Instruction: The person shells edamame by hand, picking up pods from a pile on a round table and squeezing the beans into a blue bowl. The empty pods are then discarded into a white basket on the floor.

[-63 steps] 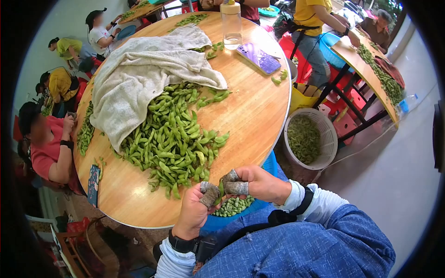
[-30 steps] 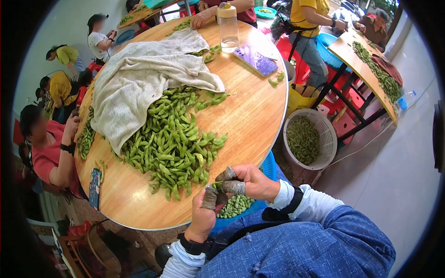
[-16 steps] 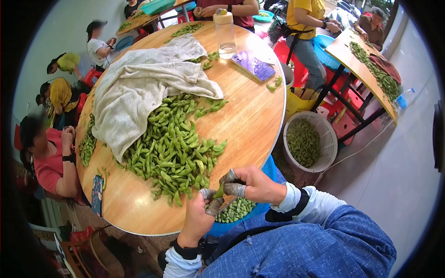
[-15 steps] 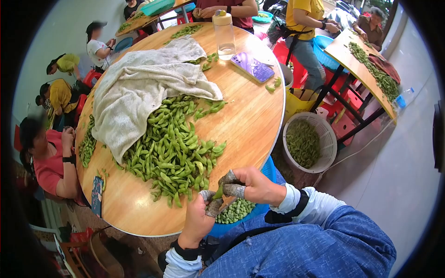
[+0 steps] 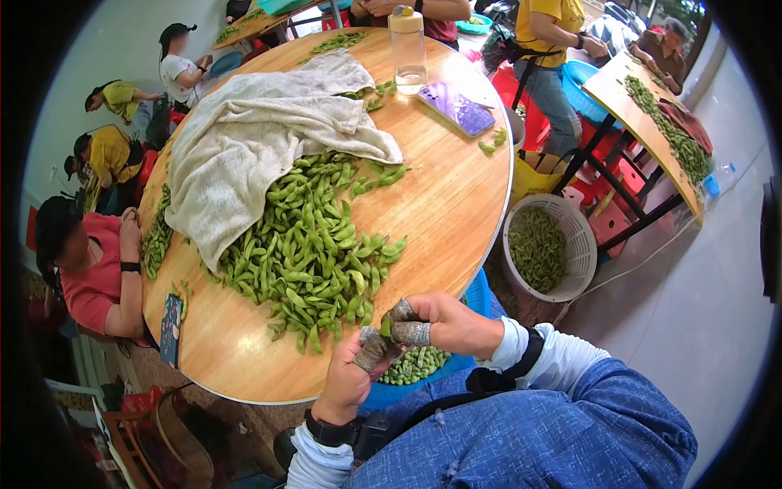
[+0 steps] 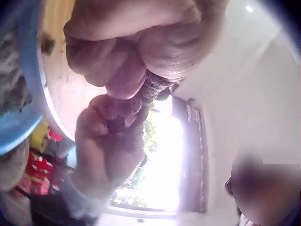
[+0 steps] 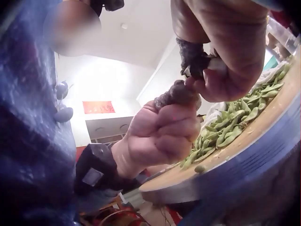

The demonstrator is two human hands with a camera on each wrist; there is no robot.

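Over the blue basin, my two hands meet at the table's near edge. Between their fingertips is a green soybean pod, mostly covered by the fingers. My left hand pinches it from below, its thumb wrapped in a grey knitted cover. From the other side my right hand pinches the pod, with grey wraps on thumb and forefinger. Shelled green beans lie in the basin under the hands. A large heap of pods spreads across the round table, partly under a pale towel.
A water bottle and a purple phone stand and lie at the table's far side. On its left edge lies a dark patterned phone. A white basket stands on the floor to the right. Several people sit around.
Half a second ago the pod showed more plainly between the fingertips; now the left thumb has come up against it and covers more. The head view has shifted slightly.
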